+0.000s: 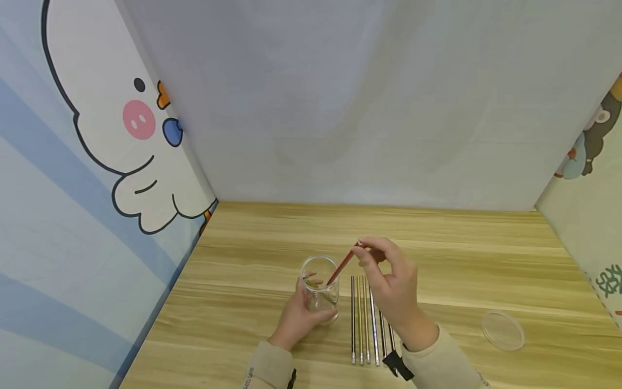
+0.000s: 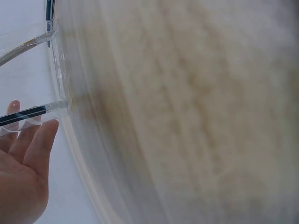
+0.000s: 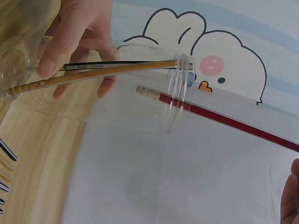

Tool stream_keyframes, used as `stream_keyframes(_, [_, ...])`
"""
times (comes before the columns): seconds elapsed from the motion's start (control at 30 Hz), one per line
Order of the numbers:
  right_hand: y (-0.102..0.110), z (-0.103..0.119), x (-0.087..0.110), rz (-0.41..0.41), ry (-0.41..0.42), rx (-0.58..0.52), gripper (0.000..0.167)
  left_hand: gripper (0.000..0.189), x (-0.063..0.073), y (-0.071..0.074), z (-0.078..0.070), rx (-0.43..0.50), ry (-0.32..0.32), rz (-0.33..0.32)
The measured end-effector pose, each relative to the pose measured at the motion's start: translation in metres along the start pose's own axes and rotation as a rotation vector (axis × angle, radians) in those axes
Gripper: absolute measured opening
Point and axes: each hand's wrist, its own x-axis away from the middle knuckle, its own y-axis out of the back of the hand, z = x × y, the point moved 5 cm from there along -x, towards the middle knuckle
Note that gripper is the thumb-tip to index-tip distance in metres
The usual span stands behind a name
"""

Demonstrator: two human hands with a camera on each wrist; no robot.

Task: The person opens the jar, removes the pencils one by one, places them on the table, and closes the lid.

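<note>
My left hand [image 1: 297, 320] holds a clear jar [image 1: 331, 294] upright on the table, thumb on the near side and fingers round behind it. Inside the jar lean a yellow-orange pencil [image 3: 107, 71] and a dark pencil [image 3: 88, 66]. Between thumb and fingers my right hand [image 1: 396, 286] pinches a red pencil [image 1: 343, 267], which slants down at the jar's mouth. Its eraser end [image 3: 148, 92] shows just inside the rim in the right wrist view. The left wrist view has my left fingers [image 2: 39, 144] against the clear wall, beside a dark pencil.
Several pencils [image 1: 367, 319], dark, yellow and silvery, lie side by side to the jar's right, partly under my right forearm. A clear round lid [image 1: 503, 330] lies farther right on the wood-grain table [image 1: 233, 308]. Cartoon-printed panels [image 1: 112, 178] and a pale back wall [image 1: 340, 108] surround it.
</note>
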Motion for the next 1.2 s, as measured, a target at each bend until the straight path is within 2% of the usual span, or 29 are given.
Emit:
stream_keyframes(0.23, [0.015,0.002,-0.010,-0.125,-0.073,-0.112,0.046,0.093,0.002,0.001,-0.003,-0.002,0.009,0.002])
stream_keyframes(0.43, [0.029,0.003,-0.014,-0.251,-0.118,-0.318,0.032,0.095,0.002,0.001,-0.002,0.008,0.010,0.008])
stream_keyframes(0.57, [0.037,0.002,-0.014,-0.282,-0.134,-0.388,0.027,0.094,0.003,0.001,-0.001,0.000,0.010,0.005])
stream_keyframes(0.87, [0.051,-0.014,0.003,-0.296,-0.214,-0.378,0.017,0.095,0.003,0.001,-0.002,-0.036,0.007,-0.018])
stream_keyframes(1.07, [0.060,-0.027,0.022,-0.299,-0.290,-0.327,0.018,0.095,0.003,0.000,-0.004,-0.045,0.003,-0.017])
stream_keyframes(1.2, [0.064,-0.034,0.032,-0.273,-0.334,-0.250,0.018,0.095,0.003,0.000,-0.004,-0.043,0.000,-0.014])
